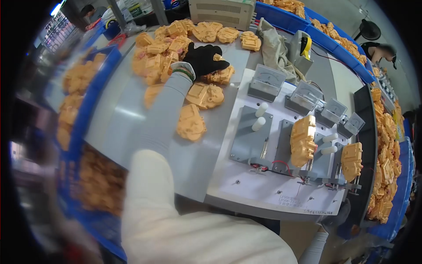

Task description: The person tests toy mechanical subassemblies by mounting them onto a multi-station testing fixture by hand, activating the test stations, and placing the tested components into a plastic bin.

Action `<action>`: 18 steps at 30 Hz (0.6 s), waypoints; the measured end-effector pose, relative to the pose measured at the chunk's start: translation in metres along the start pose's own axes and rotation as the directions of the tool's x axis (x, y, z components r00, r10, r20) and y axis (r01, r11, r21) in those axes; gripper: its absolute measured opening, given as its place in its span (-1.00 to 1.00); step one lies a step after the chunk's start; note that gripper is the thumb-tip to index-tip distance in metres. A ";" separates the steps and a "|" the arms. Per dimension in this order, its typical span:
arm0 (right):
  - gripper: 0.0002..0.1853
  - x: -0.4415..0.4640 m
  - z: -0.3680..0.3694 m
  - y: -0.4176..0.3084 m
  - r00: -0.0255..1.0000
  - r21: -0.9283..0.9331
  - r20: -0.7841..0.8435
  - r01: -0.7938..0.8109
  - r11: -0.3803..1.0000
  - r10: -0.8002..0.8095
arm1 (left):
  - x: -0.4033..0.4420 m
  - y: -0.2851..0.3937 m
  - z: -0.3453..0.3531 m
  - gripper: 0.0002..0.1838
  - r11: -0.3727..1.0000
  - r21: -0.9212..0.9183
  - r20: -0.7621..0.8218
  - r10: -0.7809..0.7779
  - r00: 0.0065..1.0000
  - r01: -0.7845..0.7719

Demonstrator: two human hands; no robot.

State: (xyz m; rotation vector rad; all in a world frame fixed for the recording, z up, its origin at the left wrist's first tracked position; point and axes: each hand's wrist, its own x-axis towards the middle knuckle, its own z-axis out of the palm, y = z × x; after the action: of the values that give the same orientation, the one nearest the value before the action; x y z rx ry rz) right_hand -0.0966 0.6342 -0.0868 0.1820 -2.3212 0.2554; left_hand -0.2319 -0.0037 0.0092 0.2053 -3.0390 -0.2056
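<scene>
My left hand (204, 60), in a black glove, is on the far side of the bench at the edge of a pile of orange moulded parts (154, 61). Its thumb and fingers are curled around an orange moulded part (220, 75), and some orange shows between them. Nearer to me lie two loose orange parts, one (205, 95) just below the hand and another (191, 123) further down. My right hand (323, 228) shows only in part at the bottom right, below the bench edge; its fingers cannot be made out.
A white test board (263, 193) carries grey fixtures, white pegs and several dial meters (266, 81). Two orange parts (303, 141) (352, 161) stand in fixtures. Blue bins (90, 110) of parts flank the bench. A cloth (274, 48) lies behind the meters. Another person (373, 49) is at right.
</scene>
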 end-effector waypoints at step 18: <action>-0.65 -0.005 0.010 0.019 0.998 0.104 -0.028 -0.055 0.993 0.058 | -0.194 -0.129 0.042 -0.47 0.932 -0.090 -0.564 -0.337 0.754 0.350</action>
State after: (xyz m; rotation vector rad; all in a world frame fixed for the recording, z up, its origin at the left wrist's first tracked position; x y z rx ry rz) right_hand -0.1043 0.6508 -0.1001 0.1620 -2.2864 0.4041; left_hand -0.0283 -0.0975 -0.0657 0.6971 -2.3751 -0.1064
